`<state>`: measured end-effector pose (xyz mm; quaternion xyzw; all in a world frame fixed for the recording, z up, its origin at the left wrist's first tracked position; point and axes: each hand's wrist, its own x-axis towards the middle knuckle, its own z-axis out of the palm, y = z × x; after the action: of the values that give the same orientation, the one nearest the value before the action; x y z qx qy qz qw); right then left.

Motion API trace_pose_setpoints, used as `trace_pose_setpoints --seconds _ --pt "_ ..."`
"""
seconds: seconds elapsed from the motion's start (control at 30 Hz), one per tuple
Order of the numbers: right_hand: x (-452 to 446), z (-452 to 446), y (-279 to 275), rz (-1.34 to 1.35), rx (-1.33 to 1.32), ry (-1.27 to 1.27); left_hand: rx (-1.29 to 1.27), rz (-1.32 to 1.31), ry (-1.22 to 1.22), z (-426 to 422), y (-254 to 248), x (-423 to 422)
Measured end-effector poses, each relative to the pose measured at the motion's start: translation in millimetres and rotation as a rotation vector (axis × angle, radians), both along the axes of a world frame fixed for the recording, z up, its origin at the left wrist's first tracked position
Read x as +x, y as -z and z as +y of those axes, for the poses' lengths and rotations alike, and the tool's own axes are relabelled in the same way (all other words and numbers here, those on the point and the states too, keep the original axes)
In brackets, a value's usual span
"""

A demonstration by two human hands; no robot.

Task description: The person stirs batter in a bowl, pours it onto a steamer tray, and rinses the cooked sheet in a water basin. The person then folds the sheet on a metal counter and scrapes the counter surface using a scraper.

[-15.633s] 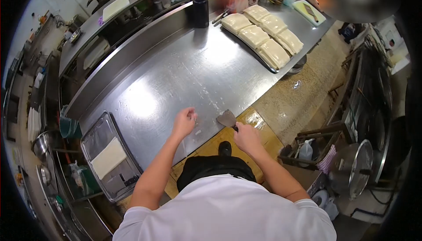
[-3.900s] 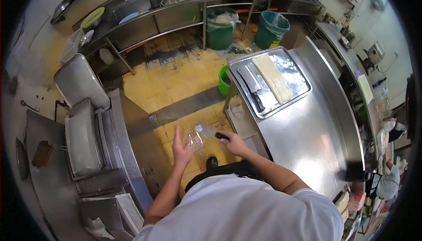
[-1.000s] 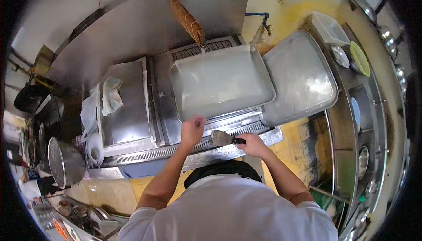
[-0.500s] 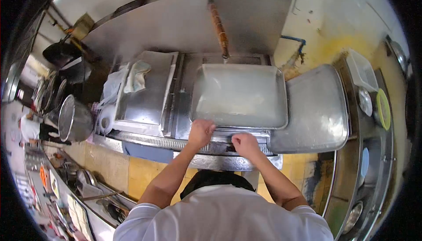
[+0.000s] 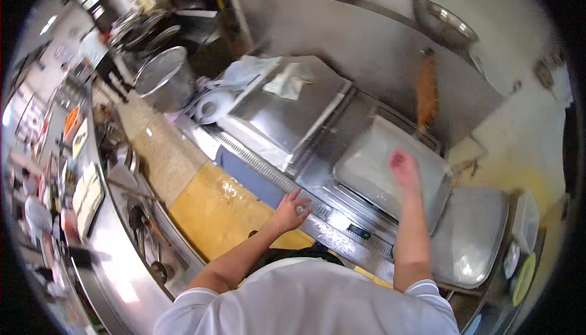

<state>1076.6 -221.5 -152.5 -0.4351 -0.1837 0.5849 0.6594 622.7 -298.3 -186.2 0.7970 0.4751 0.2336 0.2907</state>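
Observation:
My left hand (image 5: 290, 213) is over the front edge of the metal counter, its fingers apart and a ring-like shiny spot on one finger. My right hand (image 5: 404, 169) is raised over the shallow metal tray (image 5: 365, 175), which holds cloudy liquid. Its reddish fingers are blurred, so their grip is unclear. On the counter's front ledge, between my hands, lies a scraper's black handle (image 5: 358, 232); its blade is hard to make out. Behind the tray hangs a brown wrapped spout (image 5: 427, 94).
An empty metal tray (image 5: 467, 237) leans at the right. A metal cover with a cloth (image 5: 290, 83) is left of the liquid tray. Beyond stand a large steel pot (image 5: 163, 75) and a person (image 5: 97, 54). A long steel worktable (image 5: 125, 255) runs at the left.
The view has turned left. The scraper has left my right hand, which has moved forward over the liquid tray. My left hand has opened near the counter's front edge.

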Motion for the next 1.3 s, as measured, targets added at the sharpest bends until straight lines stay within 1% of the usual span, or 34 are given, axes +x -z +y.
trace_pose_setpoints --seconds 0.03,0.1,0.13,0.2,0.23,0.27,0.33,0.4,0.43,0.47,0.5,0.53,0.57,0.6,0.63,0.67,0.7,0.73,0.77,0.8,0.83,0.9,0.97,1.0,1.1,1.2,1.3 --pt "12.1 15.9 1.5 0.116 0.044 0.06 -0.03 -0.021 -0.036 0.4 1.8 -15.4" --pt "19.1 35.3 -6.6 0.293 0.019 0.176 -0.309 -0.171 -0.141 4.1 3.9 -41.2" --pt "7.3 39.2 -14.4 0.305 0.006 0.188 -0.446 -0.255 -0.188 6.3 4.8 -53.6" --pt "-23.4 40.6 -25.0 0.323 -0.019 0.217 -0.799 -0.511 -0.358 10.8 9.9 -81.9" --pt "-45.3 40.0 -17.8 0.329 -0.032 0.158 -0.974 -0.649 -0.436 11.9 12.0 -96.6" --pt "-70.3 41.8 -10.9 0.334 -0.046 0.1 -1.016 -0.741 -0.492 11.1 7.2 -112.1" --pt "-166.1 33.7 -25.9 0.502 -0.073 -0.33 -1.097 -0.929 -0.603 5.2 -7.4 -144.8" --pt "-297.2 21.9 -42.1 0.371 -0.127 -0.575 -1.198 -1.176 -0.646 8.1 12.9 -179.1" --pt "-355.7 16.7 -31.5 0.129 -0.106 -0.718 -1.24 -1.304 -0.668 9.7 26.7 -197.9" --pt "-419.5 1.6 -30.4 0.062 -0.263 -0.712 -1.229 -1.422 -0.603 12.4 39.2 -217.6" --pt "-488.0 -19.8 -44.1 -0.066 -0.241 -0.728 -1.21 -1.538 -0.537 14.6 51.8 -238.2" --pt "-543.2 -36.7 -46.3 -0.154 -0.217 -0.828 -1.182 -1.652 -0.466 13.9 58.3 -258.3" --pt "-584.8 -48.4 -27.5 -0.226 -0.089 -1.006 -1.146 -1.789 -0.536 12.5 50.7 -278.8" --pt "-620.3 -58.7 -13.4 -0.624 0.193 -1.145 -1.103 -1.926 -0.602 12.3 34.1 -299.8" --pt "-648.5 -62.6 -14.9 -0.691 0.333 -1.177 -1.052 -2.062 -0.664 12.2 24.9 -323.6" --pt "-674.8 -62.9 -18.0 -0.754 0.479 -1.199 -0.953 -2.067 -0.659 10.3 18.0 -347.9" --pt "-698.3 -60.7 -22.1 -0.813 0.63 -1.211 -0.905 -2.059 -0.653 7.4 3.4 -370.0" --pt "-715.6 -49.3 -17.6 -0.998 0.769 -1.224 -0.858 -2.048 -0.647 1.5 -23.8 -389.5" --pt "-730.7 -40.5 -24.1 -1.188 0.838 -1.206 -0.815 -2.037 -0.643 -4.7 -50.0 -406.8" --pt "-745.8 -32.4 -34.1 -1.376 0.907 -1.176 -0.803 -2.111 -0.672 -9.1 -71.4 -424.2" --pt "-760.6 -23.4 -41.2 -1.563 0.978 -1.13 -0.73 -2.081 -0.555 -15.1 -71.1 -439.2" --pt "-786.0 -0.3 -36.6 -1.539 0.896 -1.138 -0.594 -1.994 -0.326 -23.6 -70.0 -465.6" --pt "-805.5 24.3 -23.2 -1.54 0.758 -1.158 -0.602 -1.793 -0.69 -29.3 -75.0 -481.9" --pt "-814.7 31.7 -29.6 -1.489 0.75 -1.138 -0.61 -1.677 -0.858 -29.7 -76.2 -489.2" --pt "-834.0 49.5 -45.4 -1.307 0.764 -1.212 -0.601 -1.21 -1.036 -19.4 -55.8 -516.0" --pt "-853.5 57.6 -37.1 -1.272 0.767 -1.273 -0.631 -1.254 -1.08 6.4 -63.3 -534.5" --pt "-870.6 77.0 -22.4 -1.227 0.81 -1.312 -0.632 -1.125 -0.9 52.9 -31.0 -563.1"
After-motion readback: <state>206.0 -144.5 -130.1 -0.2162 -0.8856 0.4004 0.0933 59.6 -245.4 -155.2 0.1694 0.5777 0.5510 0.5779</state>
